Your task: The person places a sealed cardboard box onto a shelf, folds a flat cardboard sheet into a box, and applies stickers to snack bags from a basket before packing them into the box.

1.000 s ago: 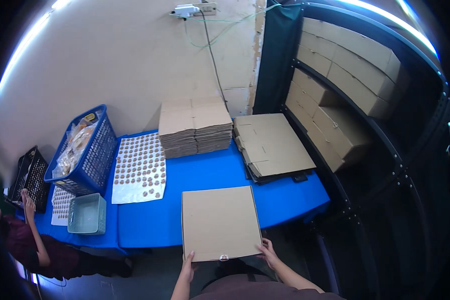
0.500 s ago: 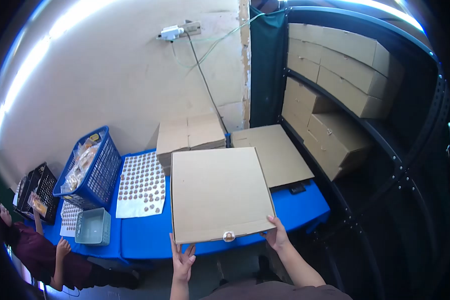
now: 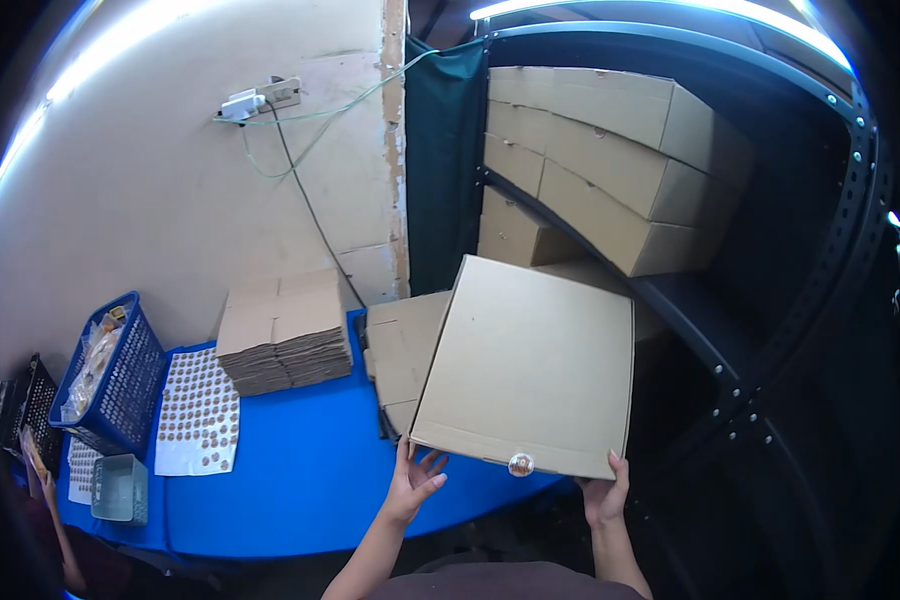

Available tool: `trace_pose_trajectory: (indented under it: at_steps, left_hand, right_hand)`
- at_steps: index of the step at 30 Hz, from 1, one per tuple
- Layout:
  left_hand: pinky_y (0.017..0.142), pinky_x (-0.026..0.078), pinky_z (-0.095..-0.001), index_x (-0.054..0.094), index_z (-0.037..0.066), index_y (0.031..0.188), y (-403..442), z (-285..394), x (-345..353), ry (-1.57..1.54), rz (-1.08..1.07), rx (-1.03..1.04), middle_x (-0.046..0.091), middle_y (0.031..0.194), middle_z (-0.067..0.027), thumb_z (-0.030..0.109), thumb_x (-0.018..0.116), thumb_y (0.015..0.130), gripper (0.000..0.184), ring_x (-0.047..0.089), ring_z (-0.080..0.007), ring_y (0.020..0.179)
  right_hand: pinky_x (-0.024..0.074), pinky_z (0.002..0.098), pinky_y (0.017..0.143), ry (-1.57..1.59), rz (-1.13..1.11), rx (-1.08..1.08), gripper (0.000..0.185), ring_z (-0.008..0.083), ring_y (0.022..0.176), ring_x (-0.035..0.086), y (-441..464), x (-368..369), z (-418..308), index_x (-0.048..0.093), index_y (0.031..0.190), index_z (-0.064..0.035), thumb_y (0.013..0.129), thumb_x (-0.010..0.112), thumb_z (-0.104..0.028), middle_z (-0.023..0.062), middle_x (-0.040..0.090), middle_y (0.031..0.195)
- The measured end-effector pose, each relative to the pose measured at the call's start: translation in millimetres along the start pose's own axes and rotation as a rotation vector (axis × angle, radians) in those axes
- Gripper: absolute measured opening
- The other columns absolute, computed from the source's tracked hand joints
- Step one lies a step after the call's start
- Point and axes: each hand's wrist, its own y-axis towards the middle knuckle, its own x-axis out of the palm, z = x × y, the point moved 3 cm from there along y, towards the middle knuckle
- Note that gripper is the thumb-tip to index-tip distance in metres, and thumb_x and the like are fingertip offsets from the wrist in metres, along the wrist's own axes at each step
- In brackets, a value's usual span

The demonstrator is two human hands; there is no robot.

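A flat, closed cardboard box is held up in front of me, tilted, with a round sticker on the middle of its near edge. My left hand supports the near left corner, its fingers partly spread and some reaching beneath. At the near right corner my right hand grips the box, thumb on the side and the other fingers mostly hidden underneath. Behind the box, flattened cardboard lies on the blue-covered table, partly covered from view.
A stack of folded cardboard and a sticker sheet lie on the table. Further left are a blue basket of packets, a small pale bin and a co-worker's arm. Boxes fill the dark shelf rack at right.
Both hands have carried the box to the right, towards the shelf rack, and it is now turned at an angle. My view has swung right too.
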Motion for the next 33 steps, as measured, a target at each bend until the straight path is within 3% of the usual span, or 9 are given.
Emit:
trace_pose_trajectory:
  at_steps: [5,10,12,16,21,24,27,31,33]
  left_hand:
    - [0.110,0.028,-0.0465,0.007,0.019,0.149,21,-33,30,-0.013,-0.074,-0.085,0.015,0.150,-0.0088,-0.005,0.069,0.073,0.101,0.031,-0.0315,0.134]
    - [0.111,0.026,-0.0423,0.004,0.022,0.151,51,-23,74,0.040,-0.221,-0.090,0.005,0.154,-0.0088,-0.010,0.070,0.070,0.109,0.025,-0.0315,0.138]
    - [0.109,0.031,-0.0453,0.004,0.022,0.151,61,-21,82,0.073,-0.215,-0.056,0.009,0.154,-0.0128,-0.007,0.070,0.071,0.108,0.032,-0.0341,0.135]
    - [0.105,0.035,-0.0469,0.010,0.020,0.150,63,-30,85,0.042,-0.234,-0.072,0.014,0.153,-0.0177,0.010,0.071,0.080,0.093,0.038,-0.0380,0.131]
    - [0.103,0.039,-0.0453,0.027,0.008,0.143,43,-45,67,0.092,-0.120,-0.169,0.030,0.146,-0.0181,0.006,0.065,0.085,0.070,0.041,-0.0342,0.129]
    - [0.102,0.040,-0.0432,0.032,0.007,0.140,29,-47,61,0.172,-0.076,-0.228,0.036,0.142,-0.0173,0.006,0.065,0.085,0.064,0.044,-0.0320,0.127]
    - [0.101,0.041,-0.0415,0.038,0.006,0.137,17,-50,55,0.219,-0.037,-0.289,0.042,0.137,-0.0166,0.006,0.066,0.085,0.058,0.047,-0.0302,0.125]
    - [0.099,0.043,-0.0402,0.043,0.005,0.133,9,-51,35,0.241,0.043,-0.290,0.047,0.133,-0.0158,0.007,0.065,0.087,0.051,0.051,-0.0288,0.120]
    - [0.098,0.043,-0.0389,0.045,0.005,0.131,5,-49,26,0.237,0.104,-0.287,0.049,0.131,-0.0152,0.008,0.063,0.088,0.047,0.052,-0.0273,0.118]
  right_hand:
    - [0.0373,0.0295,0.068,0.010,0.173,-0.090,0.054,0.0160,0.088,0.052,3,-46,-15,0.051,0.119,-0.0137,0.079,0.052,-0.050,0.0021,0.057,0.106]
    - [0.0358,0.0286,0.067,0.198,0.223,-0.056,0.050,0.0142,0.090,0.050,9,-55,-39,0.052,0.113,-0.0128,0.077,0.059,-0.047,0.0018,0.055,0.107]
    - [0.0327,0.0277,0.064,0.314,0.392,-0.004,0.049,0.0135,0.085,0.049,13,-49,-40,0.052,0.111,-0.0145,0.075,0.062,-0.048,0.0005,0.054,0.104]
    - [0.0303,0.0277,0.072,0.321,0.439,-0.110,0.053,0.0125,0.092,0.045,41,-52,-34,0.051,0.111,-0.0180,0.073,0.066,-0.051,0.0002,0.051,0.107]
    - [0.0252,0.0277,0.073,0.380,0.403,0.034,0.067,0.0116,0.096,0.041,78,-25,-67,0.049,0.118,-0.0197,0.068,0.070,-0.059,-0.0027,0.047,0.115]
    - [0.0311,0.0328,0.091,0.428,0.234,0.017,0.068,0.0155,0.116,0.038,111,-11,-81,0.043,0.128,-0.0186,0.075,0.068,-0.053,0.0015,0.043,0.128]
    - [0.0289,0.0384,0.099,0.363,0.097,-0.076,0.072,0.0186,0.126,0.034,127,16,-88,0.036,0.138,-0.0173,0.080,0.067,-0.045,0.0051,0.040,0.136]
    - [0.0254,0.0424,0.103,0.083,-0.023,-0.093,0.080,0.0210,0.130,0.034,144,28,-79,0.019,0.149,-0.0137,0.084,0.063,-0.030,0.0082,0.038,0.141]
    - [0.0246,0.0422,0.104,0.000,-0.005,-0.143,0.079,0.0214,0.130,0.034,152,28,-73,0.020,0.149,-0.0131,0.085,0.063,-0.028,0.0082,0.039,0.141]
